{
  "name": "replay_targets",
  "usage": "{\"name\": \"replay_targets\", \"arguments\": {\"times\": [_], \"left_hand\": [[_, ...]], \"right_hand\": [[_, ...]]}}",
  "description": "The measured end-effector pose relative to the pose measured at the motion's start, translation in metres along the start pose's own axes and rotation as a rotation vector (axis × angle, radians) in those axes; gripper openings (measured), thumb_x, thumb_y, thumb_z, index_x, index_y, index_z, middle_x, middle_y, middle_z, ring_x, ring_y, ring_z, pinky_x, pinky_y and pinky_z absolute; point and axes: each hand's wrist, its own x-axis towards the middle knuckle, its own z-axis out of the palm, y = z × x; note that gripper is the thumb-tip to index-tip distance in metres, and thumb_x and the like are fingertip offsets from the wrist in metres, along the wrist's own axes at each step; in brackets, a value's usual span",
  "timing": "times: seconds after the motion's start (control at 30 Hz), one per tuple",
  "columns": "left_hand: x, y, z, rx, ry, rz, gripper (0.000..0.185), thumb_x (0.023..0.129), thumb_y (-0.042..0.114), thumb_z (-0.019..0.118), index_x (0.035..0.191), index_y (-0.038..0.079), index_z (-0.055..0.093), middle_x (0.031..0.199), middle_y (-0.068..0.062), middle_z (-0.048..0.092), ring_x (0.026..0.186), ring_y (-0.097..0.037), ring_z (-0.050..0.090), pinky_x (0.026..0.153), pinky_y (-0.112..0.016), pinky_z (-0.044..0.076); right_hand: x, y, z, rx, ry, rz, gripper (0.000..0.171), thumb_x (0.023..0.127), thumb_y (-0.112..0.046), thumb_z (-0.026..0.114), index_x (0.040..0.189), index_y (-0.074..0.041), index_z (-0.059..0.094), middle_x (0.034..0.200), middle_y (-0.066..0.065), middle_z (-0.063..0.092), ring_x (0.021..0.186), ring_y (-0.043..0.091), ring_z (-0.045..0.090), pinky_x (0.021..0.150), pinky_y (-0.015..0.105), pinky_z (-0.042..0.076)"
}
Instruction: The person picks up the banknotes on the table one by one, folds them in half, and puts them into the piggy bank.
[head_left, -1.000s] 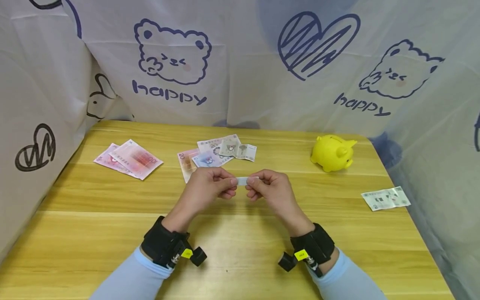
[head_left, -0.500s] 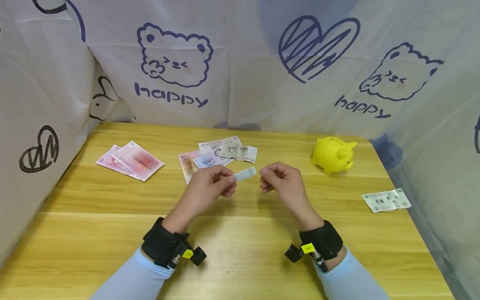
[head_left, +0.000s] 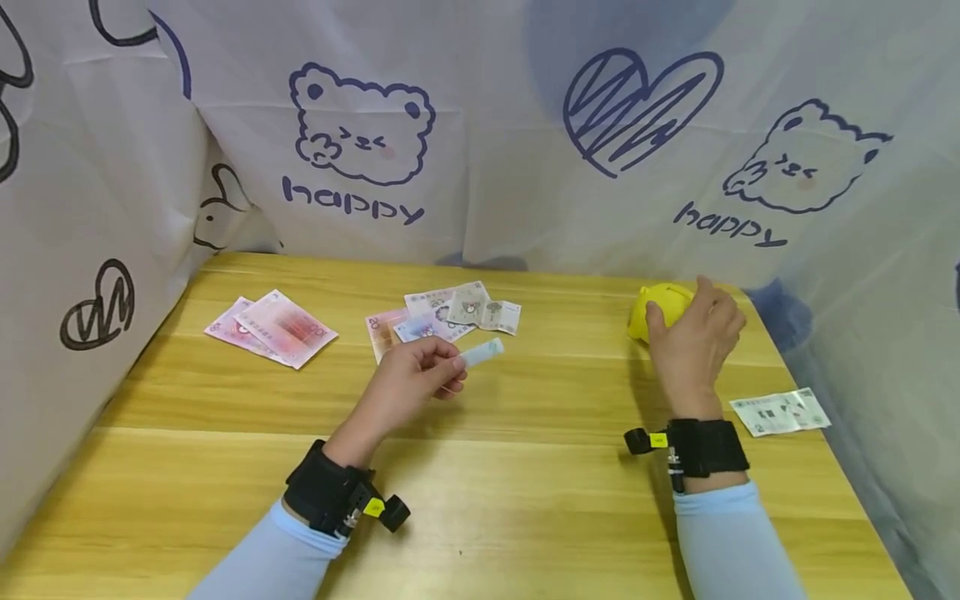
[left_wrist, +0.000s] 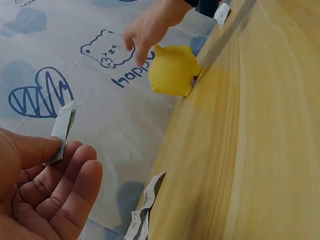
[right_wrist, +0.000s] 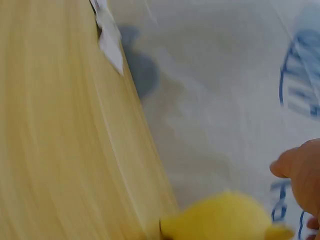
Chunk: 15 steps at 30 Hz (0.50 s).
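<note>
Yellow plastic is what the right hand has got to: the piggy bank stands near the far right edge of the worktop, close to the printed cloth wall. The hand lies over the pig with its fingers bent round the top and side. In the head view it looks like it touches the pig, but I cannot tell if the grip has closed tight or only rests there. The right wrist view is too blurry to help, and in the left wrist view the fingers seem just above the pig.

The left hand is up above the middle of the worktop. Its grip pinches a folded banknote between thumb and fingers. The note is a small thin strip now, and one end sticks out toward the pig. So the folding looks done.

What looks left to do: the folded note is well apart from the pig, and it has not gone into the slot on top. I cannot see the slot, because the right hand covers it.

More money waits flat on the worktop. There is a pink pile at the far left, a mixed pile in the middle just behind the left hand, and one green note by the right wrist. None of these look folded, so most of the work seems yet to come.
</note>
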Motion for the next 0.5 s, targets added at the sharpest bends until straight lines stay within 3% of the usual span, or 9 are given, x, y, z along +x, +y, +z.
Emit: {"name": "replay_targets", "arguments": {"times": [0.07, 0.17, 0.3, 0.5], "left_hand": [[0.0, -0.001, 0.0, 0.001, 0.005, -0.002, 0.013, 0.105, 0.009, 0.065, 0.107, -0.003, 0.069, 0.099, -0.024, 0.075, 0.081, -0.017, 0.073, 0.079, -0.046, 0.067], [0.001, -0.002, -0.001, 0.004, 0.004, -0.001, 0.014, 0.106, 0.009, 0.064, 0.107, -0.004, 0.069, 0.1, -0.024, 0.075, 0.081, -0.016, 0.073, 0.078, -0.045, 0.067], [0.001, -0.002, -0.001, 0.008, -0.004, 0.003, 0.015, 0.106, 0.01, 0.064, 0.107, -0.004, 0.069, 0.1, -0.025, 0.075, 0.081, -0.015, 0.073, 0.077, -0.043, 0.067], [0.001, -0.002, 0.0, 0.011, -0.006, 0.013, 0.015, 0.106, 0.011, 0.064, 0.106, -0.003, 0.069, 0.1, -0.027, 0.075, 0.081, -0.016, 0.073, 0.078, -0.046, 0.067]], "right_hand": [[0.007, 0.01, -0.002, -0.006, -0.082, 0.102, 0.088, 0.102, -0.043, 0.066, 0.166, -0.004, 0.02, 0.164, 0.032, 0.023, 0.151, 0.052, 0.02, 0.124, 0.067, 0.023], [0.011, 0.02, -0.001, 0.002, -0.216, 0.179, 0.097, 0.101, -0.049, 0.064, 0.168, -0.006, 0.009, 0.169, 0.031, 0.014, 0.154, 0.053, 0.018, 0.125, 0.069, 0.025], [0.008, 0.018, 0.004, -0.007, -0.293, 0.146, 0.092, 0.101, -0.043, 0.067, 0.166, -0.002, 0.017, 0.159, 0.035, 0.031, 0.141, 0.057, 0.034, 0.118, 0.069, 0.034], [-0.008, -0.013, 0.006, -0.023, -0.37, 0.063, 0.089, 0.097, -0.027, 0.069, 0.164, 0.004, 0.019, 0.151, 0.041, 0.039, 0.133, 0.063, 0.039, 0.109, 0.072, 0.039]]}}
